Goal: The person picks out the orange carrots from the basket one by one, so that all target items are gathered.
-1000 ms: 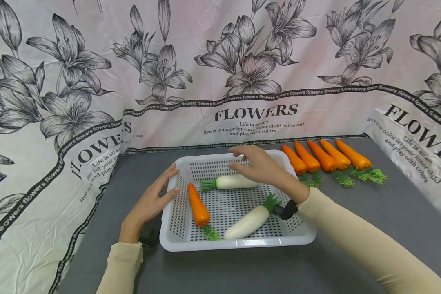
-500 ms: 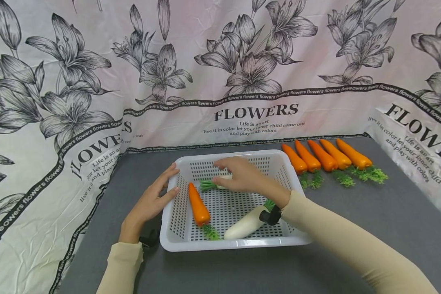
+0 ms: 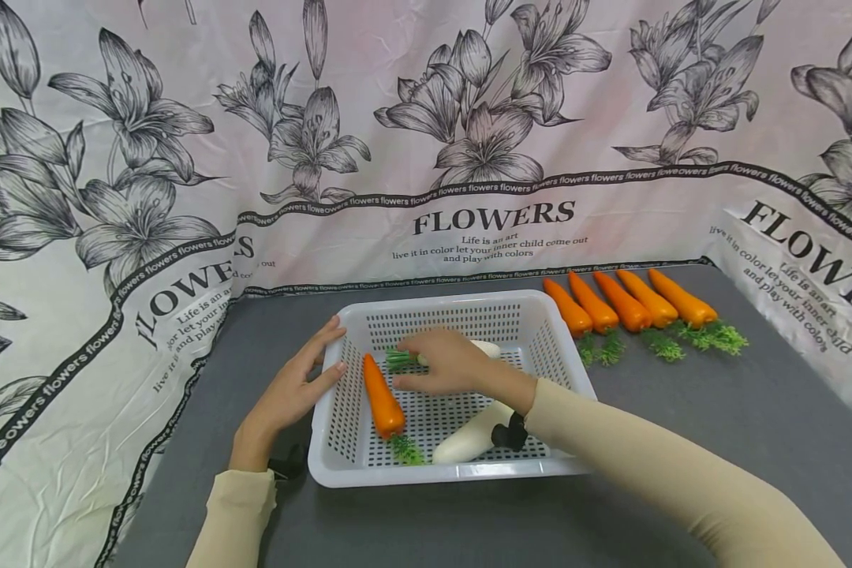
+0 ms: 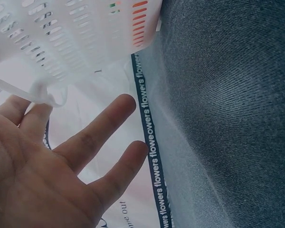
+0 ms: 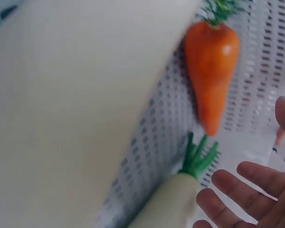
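A white perforated plastic basket sits on the table. My left hand rests on its left rim with fingers spread, and the left wrist view shows the palm beside the basket wall. Inside, my right hand reaches over the far white radish, covering its middle. In the right wrist view the fingers are extended alongside that radish and its green stems. A carrot lies at the basket's left side. The near white radish lies below my right wrist, its greens hidden.
Several carrots with leafy tops lie in a row on the grey table, right of the basket. A flower-printed cloth hangs behind and along the sides of the table.
My right hand has moved left and lowered into the basket, from the far radish's right part toward its stem end. The left hand has stayed at the rim.
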### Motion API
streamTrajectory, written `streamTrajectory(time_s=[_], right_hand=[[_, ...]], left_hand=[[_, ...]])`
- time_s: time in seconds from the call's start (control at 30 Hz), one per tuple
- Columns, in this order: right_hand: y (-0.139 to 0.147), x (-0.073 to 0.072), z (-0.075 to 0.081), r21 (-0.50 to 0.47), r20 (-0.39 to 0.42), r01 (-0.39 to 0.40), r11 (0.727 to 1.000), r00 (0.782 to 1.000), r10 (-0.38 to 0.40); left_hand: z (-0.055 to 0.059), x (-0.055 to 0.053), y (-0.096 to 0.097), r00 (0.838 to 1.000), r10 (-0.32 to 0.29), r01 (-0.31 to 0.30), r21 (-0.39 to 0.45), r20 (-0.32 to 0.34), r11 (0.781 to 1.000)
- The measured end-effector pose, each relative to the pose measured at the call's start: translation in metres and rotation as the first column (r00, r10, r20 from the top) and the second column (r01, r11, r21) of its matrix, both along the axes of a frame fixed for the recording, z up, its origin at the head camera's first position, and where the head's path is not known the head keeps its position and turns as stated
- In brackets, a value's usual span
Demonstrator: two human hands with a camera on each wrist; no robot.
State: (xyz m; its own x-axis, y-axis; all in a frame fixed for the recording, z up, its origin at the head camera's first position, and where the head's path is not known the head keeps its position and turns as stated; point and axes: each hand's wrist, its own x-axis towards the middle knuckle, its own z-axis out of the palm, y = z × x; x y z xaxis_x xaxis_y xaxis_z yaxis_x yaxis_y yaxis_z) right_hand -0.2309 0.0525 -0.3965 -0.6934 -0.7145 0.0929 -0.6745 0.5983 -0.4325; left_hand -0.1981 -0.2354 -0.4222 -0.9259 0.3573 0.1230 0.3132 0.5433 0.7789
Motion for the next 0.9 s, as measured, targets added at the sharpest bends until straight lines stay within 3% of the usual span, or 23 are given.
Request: streamTrajectory(time_s=[0.47,0.9], right_hand=[[-0.023,0.013,-0.008,0.137,0.064,0.023,0.99,0.997,-0.032],[-0.027,0.016,-0.019,0.258,0.155,-0.016,0.966,0.988,-0.025]], left_hand=[[-0.002,-0.001,-0.002,1.0,-0.012,0.012,0.008,-0.004,1.0],[-0.001,0.0,-0.003,1.0,-0.01,0.01,0.011,0.002,1.0]])
